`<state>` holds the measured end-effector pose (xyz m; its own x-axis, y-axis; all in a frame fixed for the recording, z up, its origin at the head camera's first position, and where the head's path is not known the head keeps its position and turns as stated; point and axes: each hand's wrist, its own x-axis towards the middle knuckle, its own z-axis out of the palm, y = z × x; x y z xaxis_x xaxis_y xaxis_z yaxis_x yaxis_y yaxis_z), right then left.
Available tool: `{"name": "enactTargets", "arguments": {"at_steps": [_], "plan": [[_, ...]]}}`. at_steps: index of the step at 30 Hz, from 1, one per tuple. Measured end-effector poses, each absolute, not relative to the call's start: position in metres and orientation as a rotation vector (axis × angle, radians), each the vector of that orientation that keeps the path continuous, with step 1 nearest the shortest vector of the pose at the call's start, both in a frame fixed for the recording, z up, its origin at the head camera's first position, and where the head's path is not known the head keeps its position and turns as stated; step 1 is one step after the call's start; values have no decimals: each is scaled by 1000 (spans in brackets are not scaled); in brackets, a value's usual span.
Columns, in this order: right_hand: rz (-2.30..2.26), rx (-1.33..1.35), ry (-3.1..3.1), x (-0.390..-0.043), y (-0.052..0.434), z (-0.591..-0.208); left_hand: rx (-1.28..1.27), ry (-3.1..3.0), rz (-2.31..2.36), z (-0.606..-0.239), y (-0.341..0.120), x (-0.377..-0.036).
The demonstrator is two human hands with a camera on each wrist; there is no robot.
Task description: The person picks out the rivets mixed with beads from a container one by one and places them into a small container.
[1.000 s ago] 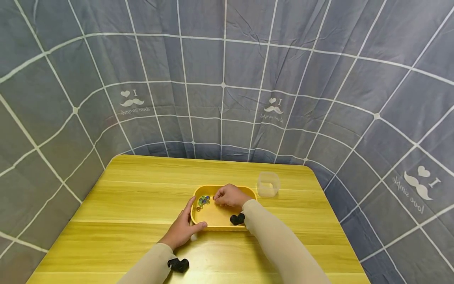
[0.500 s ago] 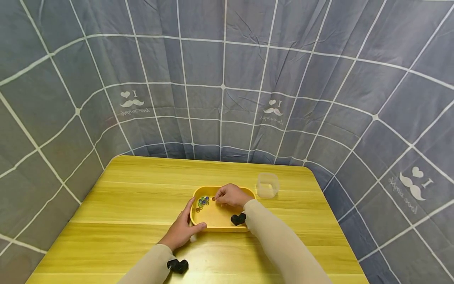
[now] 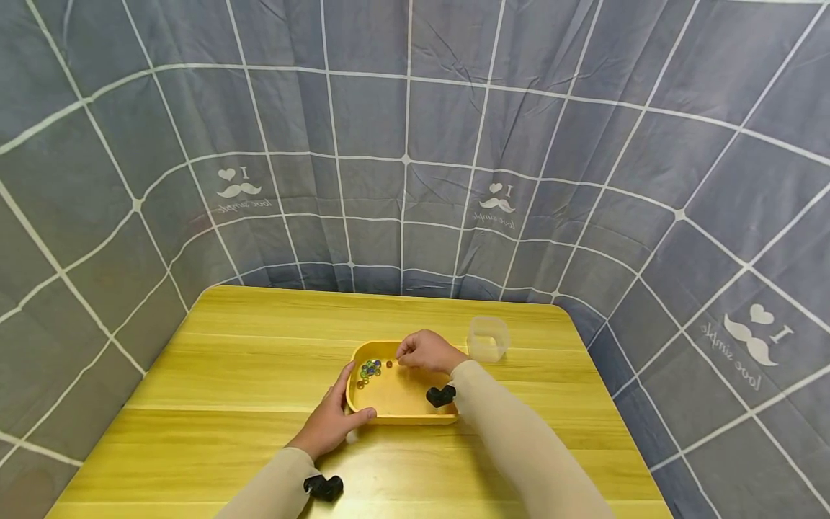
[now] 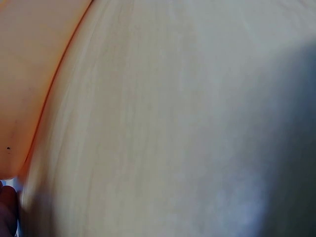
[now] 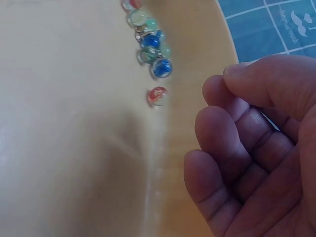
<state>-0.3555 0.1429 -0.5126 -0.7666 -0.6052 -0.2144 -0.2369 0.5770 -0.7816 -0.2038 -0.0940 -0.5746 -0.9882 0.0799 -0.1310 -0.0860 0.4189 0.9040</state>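
Observation:
A yellow tray (image 3: 403, 417) lies on the wooden table (image 3: 227, 375). In its far left corner sits a cluster of several glass marbles (image 3: 369, 369) (image 5: 149, 42), with one red marble (image 3: 389, 365) (image 5: 157, 95) a little apart from them. My left hand (image 3: 333, 418) grips the tray's near left corner, thumb on the front rim. My right hand (image 3: 424, 351) (image 5: 256, 148) hovers over the tray's far edge, right of the red marble and clear of it. Its fingers are curled, with the thumb tip against the index fingertip. Nothing shows in the palm, and the pinch itself is hidden.
A clear, square plastic cup (image 3: 488, 337) stands on the table just right of the tray's far corner. Grey checked cloth (image 3: 402, 180) hangs around the table's back and sides. The left wrist view is a blur of tray wall (image 4: 29, 74) and tabletop (image 4: 173, 123).
My right hand has drawn back to the right and away from the red marble, which stays in the tray. The left hand keeps its grip on the tray.

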Motion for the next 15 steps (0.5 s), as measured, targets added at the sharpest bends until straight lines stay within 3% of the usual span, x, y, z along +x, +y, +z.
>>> {"name": "enactTargets", "arguments": {"at_steps": [15], "plan": [[-1052,-669,2426,-365,170,-488,30,2495,1644,-565,-95,-200]]}}
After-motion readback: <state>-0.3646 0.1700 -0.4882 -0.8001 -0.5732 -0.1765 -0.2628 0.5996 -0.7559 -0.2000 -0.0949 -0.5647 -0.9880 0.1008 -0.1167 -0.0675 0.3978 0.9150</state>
